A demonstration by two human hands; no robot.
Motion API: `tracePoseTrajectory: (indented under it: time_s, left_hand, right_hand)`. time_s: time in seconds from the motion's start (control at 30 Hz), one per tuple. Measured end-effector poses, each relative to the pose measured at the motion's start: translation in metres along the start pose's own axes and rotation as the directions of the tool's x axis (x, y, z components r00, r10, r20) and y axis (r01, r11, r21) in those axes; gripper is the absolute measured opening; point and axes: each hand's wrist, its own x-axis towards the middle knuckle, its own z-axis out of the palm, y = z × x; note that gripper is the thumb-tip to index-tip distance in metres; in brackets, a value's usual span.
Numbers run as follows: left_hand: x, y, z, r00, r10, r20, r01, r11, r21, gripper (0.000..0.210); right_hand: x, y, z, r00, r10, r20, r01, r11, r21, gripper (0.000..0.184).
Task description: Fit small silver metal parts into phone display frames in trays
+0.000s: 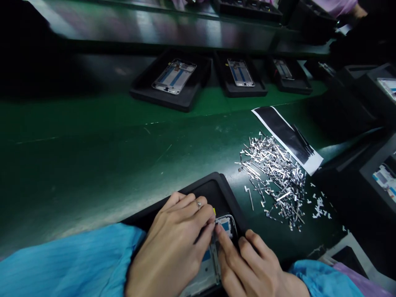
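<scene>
A phone frame [208, 270], silvery with blue strips, lies in a black foam tray [225, 194] at the lower middle. My left hand [179, 239], wearing a ring, reaches over the frame's upper left. Its thumb and index finger are pinched together by the top edge, and whatever is between them is hidden. Beside it, my right hand [250, 264] rests over the frame's right side. One stretched finger touches the frame close to the left fingertips, while the other fingers are loosely bent and apart. A small yellow tab [214, 211] shows just past the left fingers.
A pile of small metallic strips [278, 173] lies right of the tray, beside a black sheet with a white border [284, 132]. Further trays with phone frames [175, 76] stand along the green line behind. Dark boxes [343, 99] crowd the right. Co-workers' pink sleeves [337, 6] show at the top.
</scene>
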Motion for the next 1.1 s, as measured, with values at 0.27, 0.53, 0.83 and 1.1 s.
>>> tracePoseTrajectory:
  time_s: [0.27, 0.53, 0.83, 1.1]
  left_hand:
    - [-0.006, -0.003, 0.009, 0.972, 0.159, -0.172, -0.145, 0.985, 0.092, 0.027]
    - [-0.007, -0.004, 0.007, 0.978, 0.132, -0.161, -0.126, 0.991, 0.044, 0.030]
    - [-0.009, -0.006, 0.000, 0.955, 0.212, -0.209, -0.187, 0.974, 0.129, 0.036]
    - [-0.010, -0.008, -0.001, 0.963, 0.165, -0.212, -0.156, 0.986, 0.056, 0.035]
  right_hand:
    - [0.002, 0.002, -0.001, 0.999, -0.032, 0.033, 0.032, 0.999, -0.001, 0.037]
    - [0.002, 0.003, 0.002, 1.000, -0.018, -0.003, 0.018, 1.000, 0.014, 0.037]
    - [0.005, 0.000, -0.002, 0.995, -0.008, 0.099, 0.012, 0.999, -0.047, 0.032]
    - [0.010, 0.000, -0.003, 0.994, -0.031, 0.101, 0.038, 0.997, -0.070, 0.031]
